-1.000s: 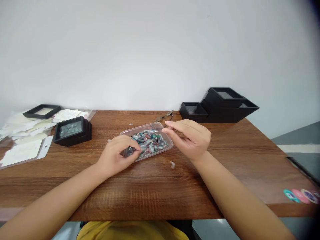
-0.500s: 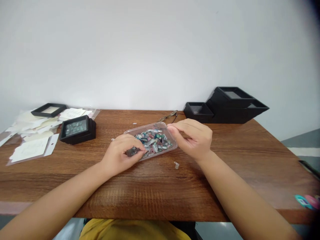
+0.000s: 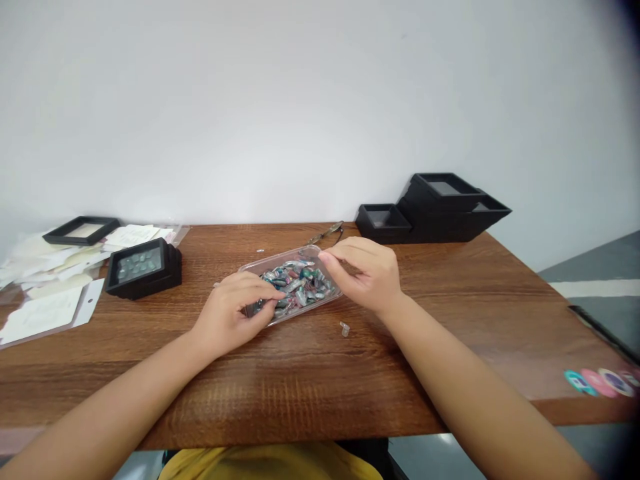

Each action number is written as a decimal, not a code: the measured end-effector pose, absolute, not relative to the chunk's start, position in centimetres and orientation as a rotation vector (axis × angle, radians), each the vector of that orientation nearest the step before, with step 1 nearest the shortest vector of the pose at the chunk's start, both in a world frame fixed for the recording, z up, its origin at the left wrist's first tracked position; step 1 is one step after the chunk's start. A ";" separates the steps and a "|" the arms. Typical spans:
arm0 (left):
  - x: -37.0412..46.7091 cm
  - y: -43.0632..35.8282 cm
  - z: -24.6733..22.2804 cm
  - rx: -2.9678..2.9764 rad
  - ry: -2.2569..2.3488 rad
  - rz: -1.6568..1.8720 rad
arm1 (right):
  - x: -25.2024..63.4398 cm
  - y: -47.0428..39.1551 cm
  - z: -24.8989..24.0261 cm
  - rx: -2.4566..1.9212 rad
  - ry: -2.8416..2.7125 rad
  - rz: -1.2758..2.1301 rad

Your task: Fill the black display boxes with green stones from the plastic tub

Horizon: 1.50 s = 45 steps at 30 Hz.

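Pinched in shape, thumb toward forefinger, the left hand (image 3: 235, 310) reaches over the near left part of a clear plastic container (image 3: 306, 311) in the head view, its fingertips at the contents; whether they hold a piece, I cannot tell. The right hand (image 3: 367, 272) has thumb and forefinger drawn together by the container's far right corner, with anything between them too small to make out. Small glossy pieces (image 3: 303, 283) fill the container, slim and shiny, in silver, teal, dark green and pinkish tones, lying jumbled at all angles. The shallow, rounded-cornered container sits slantwise on the brown wooden table (image 3: 280, 393).
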<state>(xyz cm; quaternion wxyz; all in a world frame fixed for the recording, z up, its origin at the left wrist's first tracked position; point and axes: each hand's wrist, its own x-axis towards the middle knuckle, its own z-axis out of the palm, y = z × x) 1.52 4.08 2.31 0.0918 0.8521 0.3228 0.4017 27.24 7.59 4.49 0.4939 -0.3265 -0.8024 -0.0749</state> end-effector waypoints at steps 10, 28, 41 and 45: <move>1.5 4.1 2.3 2.489 0.922 1.229 | 27.2 7.7 4.3 -0.798 -1.966 -0.190; 1.4 4.1 2.3 2.489 0.886 1.189 | 27.1 7.7 4.1 -0.766 -2.002 -0.173; 1.6 4.1 2.4 2.557 0.903 1.193 | 27.2 7.9 3.8 -0.784 -2.015 -0.114; 1.6 4.1 2.4 2.570 0.949 1.184 | 27.2 8.0 3.7 -0.793 -2.022 -0.089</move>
